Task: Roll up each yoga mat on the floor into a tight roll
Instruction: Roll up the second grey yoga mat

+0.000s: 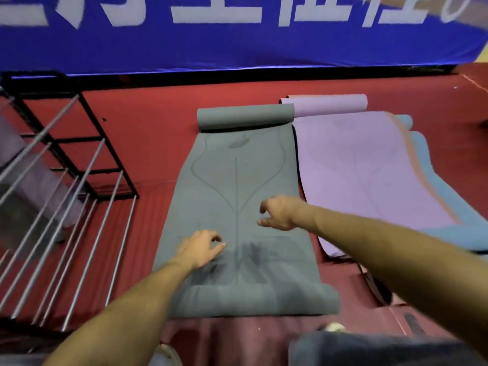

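A grey-green yoga mat point(232, 180) lies flat on the red floor, curled into a small roll at its far end and slightly curled at its near end. My left hand point(200, 248) hovers over the mat's near left part, fingers loosely bent, holding nothing. My right hand point(280, 212) hangs above the mat's right middle, fingers loosely curled and empty. To the right lies a purple mat point(369, 165) with its far end rolled. It rests on a light blue mat point(433, 178) with an orange edge.
A black metal rack point(79, 159) with silver bars stands on the left, a rolled purple-grey mat lying in it. A blue banner point(237, 43) with white characters runs along the back wall. My knee and shoes show at the bottom edge.
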